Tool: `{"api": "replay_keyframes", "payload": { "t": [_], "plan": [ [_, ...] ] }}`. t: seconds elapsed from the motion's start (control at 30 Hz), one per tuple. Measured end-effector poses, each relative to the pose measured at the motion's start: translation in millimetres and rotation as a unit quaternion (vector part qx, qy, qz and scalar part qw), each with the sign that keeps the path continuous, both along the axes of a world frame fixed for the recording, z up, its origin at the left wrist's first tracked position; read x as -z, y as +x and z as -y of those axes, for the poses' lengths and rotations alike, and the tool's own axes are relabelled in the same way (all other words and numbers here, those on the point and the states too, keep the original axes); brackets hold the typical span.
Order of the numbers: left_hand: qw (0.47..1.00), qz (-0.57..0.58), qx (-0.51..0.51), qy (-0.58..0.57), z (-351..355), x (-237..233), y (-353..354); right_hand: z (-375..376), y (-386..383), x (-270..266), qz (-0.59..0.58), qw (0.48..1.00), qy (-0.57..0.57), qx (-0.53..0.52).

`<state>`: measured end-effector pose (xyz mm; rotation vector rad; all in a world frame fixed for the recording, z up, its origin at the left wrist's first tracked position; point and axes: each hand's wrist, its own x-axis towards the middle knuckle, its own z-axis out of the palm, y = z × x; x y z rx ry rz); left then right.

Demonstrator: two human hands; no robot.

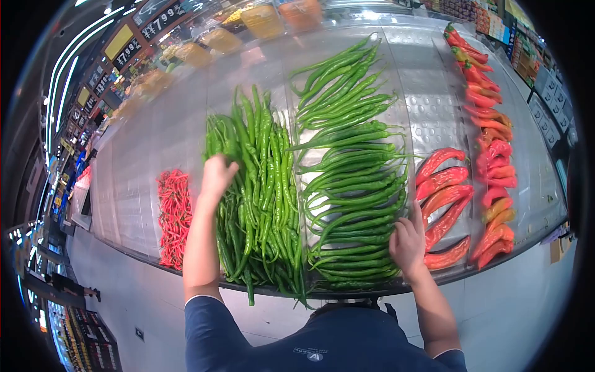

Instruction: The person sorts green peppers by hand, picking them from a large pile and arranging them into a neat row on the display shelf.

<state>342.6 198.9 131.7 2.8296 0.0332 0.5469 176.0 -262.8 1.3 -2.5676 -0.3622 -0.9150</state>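
Note:
My left hand (218,177) is closed at the far left of a heap of long green chili peppers (266,161), with a bunch of green peppers (223,137) at its fingers. Its fingertips are partly hidden and slightly blurred. My right hand (409,245) rests at the right-hand ends of a second group of green peppers (353,204), laid crosswise in a column. Its index finger stretches forward along the border with the red peppers (446,204), and the other fingers are loosely bent. No pepper shows in the right hand.
Small red chilies (174,217) lie left of my left arm. Another column of red and orange peppers (489,155) runs along the right. All rest on a metal display counter (142,136). Behind stand yellow and orange bins (260,22) and price signs (162,22).

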Motion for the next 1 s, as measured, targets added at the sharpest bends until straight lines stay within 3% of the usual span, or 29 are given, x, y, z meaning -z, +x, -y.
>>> {"api": "replay_keyframes", "payload": {
  "t": [0.07, 0.2, 0.3, 0.4, 0.53, 0.7, 0.8, 1.0],
  "plan": [
    [0.996, 0.010, -0.029, -0.087, 3.9, -27.9, -12.6, 1.1, 0.4, 4.4, -0.001, 1.000, 0.005, -0.003],
    [0.989, 0.115, -0.012, -0.092, 28.5, -54.8, -16.9, 2.5, 1.1, 2.8, 0.017, 1.000, 0.009, -0.018],
    [0.987, 0.141, 0.002, -0.073, 69.1, -71.8, -5.6, 2.9, 1.5, 3.3, 0.025, 0.999, 0.010, -0.021],
    [0.963, 0.246, 0.106, 0.026, 104.9, -82.9, 27.3, 3.4, 1.4, 2.5, 0.026, 0.999, 0.009, -0.019],
    [0.961, 0.224, 0.136, 0.092, 152.8, -90.7, 88.4, 4.7, 1.5, 5.2, 0.018, 1.000, 0.007, -0.018],
    [0.928, 0.121, 0.144, 0.322, 183.4, -92.2, 189.5, 5.7, 1.5, 7.6, -0.007, 1.000, -0.001, -0.016],
    [0.921, 0.072, 0.111, 0.366, 197.6, -100.9, 228.3, 5.1, 2.0, 8.9, -0.014, 1.000, 0.002, -0.012],
    [0.940, 0.105, 0.081, 0.315, 207.4, -100.4, 273.3, 3.9, 3.0, 4.2, -0.017, 1.000, 0.005, -0.008]
  ]
}}
